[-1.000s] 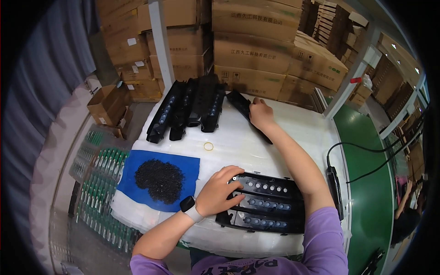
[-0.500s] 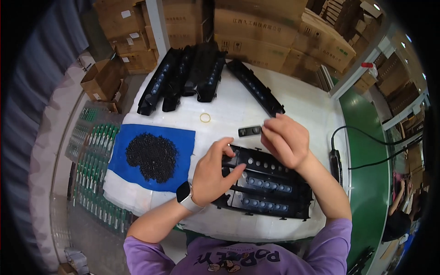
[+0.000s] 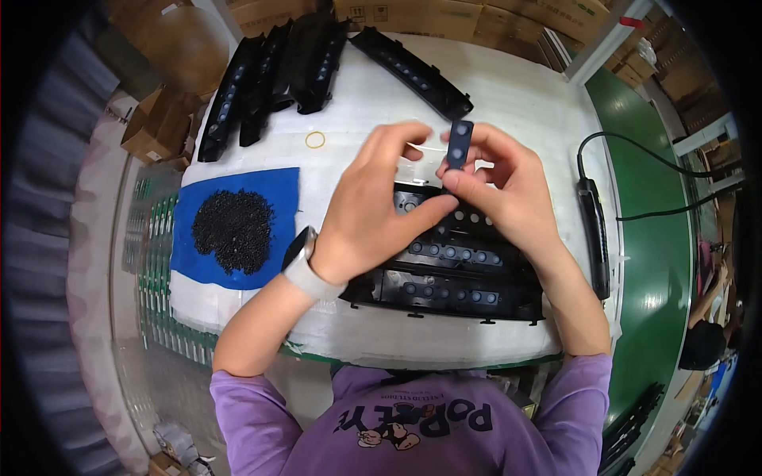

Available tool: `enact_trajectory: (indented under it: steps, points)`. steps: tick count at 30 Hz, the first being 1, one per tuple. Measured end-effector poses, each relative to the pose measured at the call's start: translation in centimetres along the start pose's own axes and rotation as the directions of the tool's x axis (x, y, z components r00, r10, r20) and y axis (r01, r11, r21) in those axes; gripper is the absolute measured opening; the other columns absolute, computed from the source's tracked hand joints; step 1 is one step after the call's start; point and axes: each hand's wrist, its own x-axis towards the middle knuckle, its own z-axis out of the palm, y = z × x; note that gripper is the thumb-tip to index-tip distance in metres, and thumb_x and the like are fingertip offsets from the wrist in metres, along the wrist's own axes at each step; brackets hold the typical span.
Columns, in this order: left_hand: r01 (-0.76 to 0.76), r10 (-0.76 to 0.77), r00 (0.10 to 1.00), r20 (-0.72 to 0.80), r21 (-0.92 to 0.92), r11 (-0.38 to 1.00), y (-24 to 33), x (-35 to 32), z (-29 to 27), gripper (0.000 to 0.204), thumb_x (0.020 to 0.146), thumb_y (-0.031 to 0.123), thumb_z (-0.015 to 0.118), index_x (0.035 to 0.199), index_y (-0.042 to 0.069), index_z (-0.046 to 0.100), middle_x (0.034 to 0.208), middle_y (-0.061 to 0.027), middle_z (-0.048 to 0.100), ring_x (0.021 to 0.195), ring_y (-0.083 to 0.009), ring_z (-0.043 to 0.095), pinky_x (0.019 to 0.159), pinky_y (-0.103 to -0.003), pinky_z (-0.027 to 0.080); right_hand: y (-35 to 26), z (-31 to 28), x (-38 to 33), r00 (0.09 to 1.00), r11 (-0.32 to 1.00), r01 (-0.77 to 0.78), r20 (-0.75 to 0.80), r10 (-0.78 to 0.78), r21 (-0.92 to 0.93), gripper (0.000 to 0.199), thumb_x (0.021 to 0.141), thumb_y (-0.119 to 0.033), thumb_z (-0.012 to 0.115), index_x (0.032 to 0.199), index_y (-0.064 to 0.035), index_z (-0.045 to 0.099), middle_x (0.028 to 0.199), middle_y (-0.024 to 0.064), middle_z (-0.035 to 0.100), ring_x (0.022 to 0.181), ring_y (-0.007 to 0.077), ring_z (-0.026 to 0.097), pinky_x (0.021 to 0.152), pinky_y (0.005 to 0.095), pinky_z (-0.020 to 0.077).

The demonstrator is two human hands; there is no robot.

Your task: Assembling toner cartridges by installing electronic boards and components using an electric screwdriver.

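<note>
My right hand (image 3: 512,182) pinches a short dark strip with round grey-blue domes (image 3: 459,143) between thumb and fingers, holding it nearly upright above the table. Just left of it, my left hand (image 3: 369,202) is open, its thumb and fingers apart and nothing visible between them. Below both hands lie long black plastic housings (image 3: 444,309), side by side. Rows of round grey-blue domes show in the two nearer ones. The farther housing, with pale round spots, is partly covered by my hands.
On the left, a blue cloth (image 3: 184,250) bears a heap of tiny black pieces (image 3: 232,230). More black housings (image 3: 278,75) lie at the back left, and a single housing (image 3: 413,73) slants behind my hands. A yellow ring (image 3: 315,140) and a corded black tool (image 3: 592,238) are on the white-covered table.
The dark strip, level beside my right fingers before, now stands nearly upright in my right hand. My left hand has come closer to it. The whole view has shifted.
</note>
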Motion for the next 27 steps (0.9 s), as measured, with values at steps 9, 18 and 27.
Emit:
enact_trajectory:
  steps: [9, 18, 27]
  points:
    - [0.050, -0.032, 0.997, 0.071, -0.274, 0.961, -0.8, 0.9, 1.6, 0.037, 0.072, 0.013, 0.073, 0.103, 0.004, 0.053, 0.073, -0.0023, 0.058, 0.066, -0.0086, 0.055, 0.060, -0.021, 0.044, 1.2, -1.3, -1.1, 0.982, 0.973, 0.144, 0.151, -0.117, -0.182, 0.024, 0.079, -0.002, 0.058, 0.102, 0.0008, 0.062, 0.076, 0.0075, 0.060, 0.069, 0.0125, 0.058, 0.063, 0.0255, 0.0468]
    - [0.151, -0.156, 0.976, 0.149, 0.047, 0.987, -2.3, -0.3, 1.7, 0.006, 0.078, 0.003, 0.065, 0.079, 0.002, 0.059, 0.067, -0.0049, 0.061, 0.055, -0.0093, 0.055, 0.052, -0.020, 0.042, 0.9, -3.0, -1.2, 0.927, 0.906, -0.161, 0.256, 0.275, -0.392, 0.027, 0.073, 0.000, 0.064, 0.101, -0.0004, 0.060, 0.072, 0.0049, 0.055, 0.050, 0.0096, 0.054, 0.046, 0.0230, 0.0430]
    - [-0.202, 0.126, 0.960, 0.250, 0.307, 0.930, -3.4, -0.5, 2.5, 0.012, 0.070, 0.006, 0.069, 0.076, 0.003, 0.059, 0.070, -0.0059, 0.057, 0.068, -0.0239, 0.054, 0.058, -0.032, 0.045, 2.6, -3.1, -1.6, 0.970, 0.710, 0.047, 0.203, 0.137, -0.702, 0.020, 0.071, -0.013, 0.068, 0.085, 0.0001, 0.062, 0.072, 0.0178, 0.062, 0.070, 0.0342, 0.062, 0.066, 0.0404, 0.0491]
